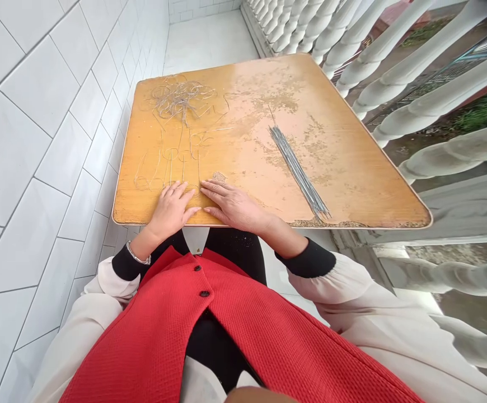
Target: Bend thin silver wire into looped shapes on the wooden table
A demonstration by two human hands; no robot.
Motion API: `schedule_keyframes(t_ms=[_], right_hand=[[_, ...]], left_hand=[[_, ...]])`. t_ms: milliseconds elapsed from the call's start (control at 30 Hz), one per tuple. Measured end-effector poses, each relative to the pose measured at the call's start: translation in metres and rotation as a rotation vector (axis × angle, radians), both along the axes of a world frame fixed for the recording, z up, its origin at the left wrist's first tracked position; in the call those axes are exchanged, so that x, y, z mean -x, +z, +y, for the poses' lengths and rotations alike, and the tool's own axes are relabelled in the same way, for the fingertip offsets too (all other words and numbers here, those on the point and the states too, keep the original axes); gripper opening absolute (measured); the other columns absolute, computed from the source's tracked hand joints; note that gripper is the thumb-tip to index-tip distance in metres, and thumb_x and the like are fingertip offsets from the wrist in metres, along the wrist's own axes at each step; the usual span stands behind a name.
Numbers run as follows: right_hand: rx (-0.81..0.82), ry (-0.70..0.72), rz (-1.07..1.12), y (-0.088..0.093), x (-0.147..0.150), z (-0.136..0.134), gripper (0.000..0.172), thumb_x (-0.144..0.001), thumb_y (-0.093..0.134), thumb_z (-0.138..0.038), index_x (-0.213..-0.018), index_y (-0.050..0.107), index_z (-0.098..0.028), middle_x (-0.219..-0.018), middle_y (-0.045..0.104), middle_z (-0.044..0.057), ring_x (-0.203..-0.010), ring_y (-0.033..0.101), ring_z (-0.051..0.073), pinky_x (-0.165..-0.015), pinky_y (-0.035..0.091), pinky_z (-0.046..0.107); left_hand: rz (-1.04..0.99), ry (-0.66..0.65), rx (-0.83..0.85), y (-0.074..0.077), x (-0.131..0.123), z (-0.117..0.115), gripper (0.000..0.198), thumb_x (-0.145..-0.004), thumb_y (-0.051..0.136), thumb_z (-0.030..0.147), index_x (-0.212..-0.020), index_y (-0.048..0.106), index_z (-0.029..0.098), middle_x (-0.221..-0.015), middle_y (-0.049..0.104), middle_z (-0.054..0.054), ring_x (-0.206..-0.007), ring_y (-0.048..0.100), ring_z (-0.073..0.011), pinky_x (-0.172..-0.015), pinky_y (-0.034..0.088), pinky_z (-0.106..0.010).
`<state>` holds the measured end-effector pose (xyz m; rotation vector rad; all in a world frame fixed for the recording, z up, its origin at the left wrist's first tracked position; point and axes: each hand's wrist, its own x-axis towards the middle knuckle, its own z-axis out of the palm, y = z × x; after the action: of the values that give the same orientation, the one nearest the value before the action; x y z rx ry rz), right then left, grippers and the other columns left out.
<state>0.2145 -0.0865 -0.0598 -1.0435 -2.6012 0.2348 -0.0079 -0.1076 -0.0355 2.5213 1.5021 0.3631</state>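
My left hand (172, 210) and my right hand (232, 205) lie flat on the orange-brown laminate tabletop (243, 112) near its front edge, fingertips almost meeting. Neither seems to grip anything. Thin bent wires (168, 165) lie just beyond my fingers, and their lower ends reach toward my left hand. A tangle of fine wire (180, 98) sits at the far left of the table. To the right of my right hand lies a bundle of straight grey metal rods (299, 170), slanting toward the front edge.
White tiled wall (59, 157) runs along the table's left side. White balusters (394, 73) line the right side, with an outdoor drop beyond them. The laminate is worn and peeling in patches. A tiled floor (205, 39) extends beyond the table.
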Motion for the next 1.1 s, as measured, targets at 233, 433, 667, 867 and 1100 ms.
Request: schedule_keyframes(t_ms=[233,433,667,867,1100], right_hand=[[-0.042,-0.087,0.126,0.010,-0.018,-0.003,0.053,-0.103,0.047,-0.042,-0.141,0.061,-0.009,-0.150,0.058,0.020,-0.143,0.052,0.033,-0.120,0.043,0.053],[-0.065,-0.306,0.133,0.023,-0.050,0.015,0.051,-0.102,0.045,-0.038,-0.148,0.057,-0.018,-0.151,0.058,0.017,-0.138,0.056,0.035,-0.114,0.045,0.060],[-0.008,-0.098,-0.121,0.034,-0.004,0.073,0.072,-0.100,0.051,-0.044,-0.159,0.038,-0.005,-0.166,0.034,0.022,-0.156,0.030,0.037,-0.126,0.028,0.056],[0.057,-0.182,-0.183,0.021,0.001,0.121,0.078,-0.101,0.043,-0.051,-0.158,0.037,0.002,-0.167,0.031,0.024,-0.156,0.029,0.038,-0.127,0.027,0.052],[0.021,-0.125,-0.107,0.002,-0.020,0.125,0.076,-0.100,0.041,-0.056,-0.156,0.043,-0.004,-0.163,0.039,0.022,-0.152,0.038,0.037,-0.125,0.032,0.054]], left_hand=[[-0.087,0.003,-0.095,-0.005,0.007,0.001,0.045,-0.097,0.062,0.040,-0.133,0.065,0.012,-0.150,0.059,-0.019,-0.148,0.047,-0.0349,-0.124,0.034,-0.053],[-0.136,-0.008,-0.143,-0.006,0.012,0.002,0.038,-0.099,0.058,0.038,-0.130,0.066,0.016,-0.147,0.062,-0.016,-0.146,0.051,-0.0318,-0.122,0.037,-0.054],[0.049,-0.058,-0.036,0.028,-0.001,0.036,0.060,-0.100,0.056,0.039,-0.149,0.049,0.005,-0.162,0.041,-0.024,-0.156,0.033,-0.0358,-0.128,0.025,-0.056],[0.132,-0.066,0.090,0.025,-0.021,0.105,0.066,-0.100,0.054,0.042,-0.155,0.042,0.008,-0.167,0.032,-0.024,-0.158,0.028,-0.0388,-0.128,0.022,-0.058],[0.199,-0.083,0.131,0.013,-0.034,0.124,0.067,-0.100,0.054,0.043,-0.157,0.040,0.009,-0.169,0.028,-0.023,-0.159,0.023,-0.0378,-0.128,0.018,-0.058]])
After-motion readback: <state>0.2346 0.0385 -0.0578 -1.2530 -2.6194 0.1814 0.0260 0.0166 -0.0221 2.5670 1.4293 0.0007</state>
